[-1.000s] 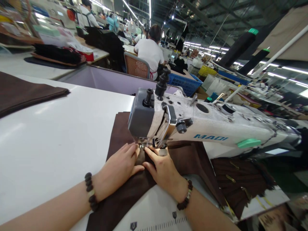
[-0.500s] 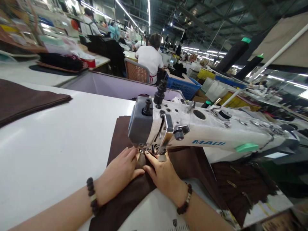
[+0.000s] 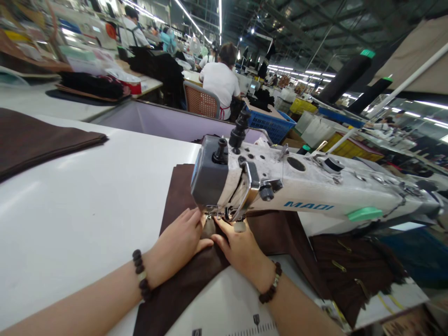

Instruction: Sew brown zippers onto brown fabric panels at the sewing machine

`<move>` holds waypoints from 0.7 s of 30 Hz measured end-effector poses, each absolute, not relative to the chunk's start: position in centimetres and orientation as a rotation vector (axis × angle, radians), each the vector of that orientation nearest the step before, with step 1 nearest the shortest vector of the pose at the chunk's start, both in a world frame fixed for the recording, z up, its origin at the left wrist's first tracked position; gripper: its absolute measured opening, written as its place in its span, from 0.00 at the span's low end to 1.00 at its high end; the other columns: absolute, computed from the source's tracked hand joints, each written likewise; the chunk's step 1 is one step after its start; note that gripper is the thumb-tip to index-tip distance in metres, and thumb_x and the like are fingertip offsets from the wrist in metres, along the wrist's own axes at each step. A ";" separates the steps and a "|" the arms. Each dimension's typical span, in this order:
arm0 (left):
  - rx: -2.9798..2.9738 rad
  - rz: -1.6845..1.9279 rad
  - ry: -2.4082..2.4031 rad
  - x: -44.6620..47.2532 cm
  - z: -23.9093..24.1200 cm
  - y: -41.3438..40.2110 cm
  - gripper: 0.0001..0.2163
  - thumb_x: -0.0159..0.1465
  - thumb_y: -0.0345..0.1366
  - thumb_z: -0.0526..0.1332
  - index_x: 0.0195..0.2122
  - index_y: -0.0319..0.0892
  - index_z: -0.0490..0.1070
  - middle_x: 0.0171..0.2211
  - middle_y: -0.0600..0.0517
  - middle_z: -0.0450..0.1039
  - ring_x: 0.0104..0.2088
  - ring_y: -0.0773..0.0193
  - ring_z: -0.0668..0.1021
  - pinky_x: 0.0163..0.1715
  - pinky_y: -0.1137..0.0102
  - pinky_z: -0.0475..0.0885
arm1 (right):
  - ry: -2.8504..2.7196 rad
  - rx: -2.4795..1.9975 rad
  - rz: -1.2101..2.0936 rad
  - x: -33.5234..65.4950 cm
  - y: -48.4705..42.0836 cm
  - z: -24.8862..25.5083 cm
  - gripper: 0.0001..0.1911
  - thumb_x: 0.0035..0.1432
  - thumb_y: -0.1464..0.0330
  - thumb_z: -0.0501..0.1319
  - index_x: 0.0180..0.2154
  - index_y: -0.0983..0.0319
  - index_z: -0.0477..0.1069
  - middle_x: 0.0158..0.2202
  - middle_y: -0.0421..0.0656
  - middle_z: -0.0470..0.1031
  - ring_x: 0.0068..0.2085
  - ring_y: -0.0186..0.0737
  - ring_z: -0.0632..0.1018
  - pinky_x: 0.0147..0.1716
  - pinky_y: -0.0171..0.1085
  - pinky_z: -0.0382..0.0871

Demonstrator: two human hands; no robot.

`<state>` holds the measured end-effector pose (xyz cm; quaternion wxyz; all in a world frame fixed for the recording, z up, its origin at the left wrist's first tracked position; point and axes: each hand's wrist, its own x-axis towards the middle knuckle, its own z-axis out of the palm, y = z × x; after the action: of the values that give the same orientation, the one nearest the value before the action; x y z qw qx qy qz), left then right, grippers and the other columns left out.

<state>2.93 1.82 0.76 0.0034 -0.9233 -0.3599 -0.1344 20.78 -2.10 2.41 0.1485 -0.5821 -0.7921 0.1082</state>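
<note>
A white sewing machine [image 3: 301,189] lettered MAQI stands on the white table [image 3: 77,205]. Brown fabric [image 3: 182,280] lies under its needle head and runs toward me. My left hand [image 3: 177,245] lies flat on the fabric just left of the presser foot, fingers together. My right hand [image 3: 240,249] presses the fabric just right of the foot, fingertips at the needle area. Both wrists wear dark bead bracelets. The needle itself is hidden behind the machine head and my fingers.
A folded brown cloth [image 3: 38,140] lies at the table's far left. Dark zipper pieces [image 3: 353,266] are piled at the right, under the machine arm. A person in white [image 3: 220,84] sits ahead on a chair beside a blue basket [image 3: 269,123]. Other worktables stand beyond.
My hands keep their places at the presser foot, shifted only slightly with the fabric. The view has moved a little; nothing was picked up or let go.
</note>
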 end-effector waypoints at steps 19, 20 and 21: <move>-2.833 -0.183 -1.088 3.3 1.8 2.0 0.19 0.63 0.50 0.59 0.39 0.36 0.74 0.42 0.42 0.71 0.47 0.49 0.72 0.47 0.59 0.69 | -2.320 -1.669 0.206 20.9 -1.8 1.8 0.17 0.64 0.63 0.57 0.52 0.62 0.70 0.50 0.49 0.73 0.53 0.48 0.70 0.60 0.54 0.56; -2.835 -0.196 -1.090 3.3 1.8 2.0 0.20 0.63 0.50 0.60 0.40 0.34 0.74 0.41 0.41 0.71 0.46 0.48 0.72 0.47 0.59 0.69 | -2.341 -1.707 0.202 21.1 -1.8 2.1 0.18 0.64 0.62 0.56 0.51 0.63 0.71 0.50 0.50 0.72 0.54 0.49 0.69 0.61 0.57 0.53; -2.837 -0.208 -1.090 3.3 1.8 1.9 0.21 0.62 0.50 0.60 0.40 0.33 0.73 0.41 0.40 0.71 0.46 0.48 0.72 0.47 0.58 0.69 | -2.358 -1.758 0.192 21.4 -1.8 2.4 0.18 0.64 0.61 0.56 0.51 0.65 0.70 0.51 0.52 0.72 0.56 0.51 0.68 0.61 0.60 0.49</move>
<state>3.30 1.92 1.79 0.0476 -0.9303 -0.3573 -0.0682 21.39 -1.84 2.41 0.0971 -0.5936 -0.7963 0.0648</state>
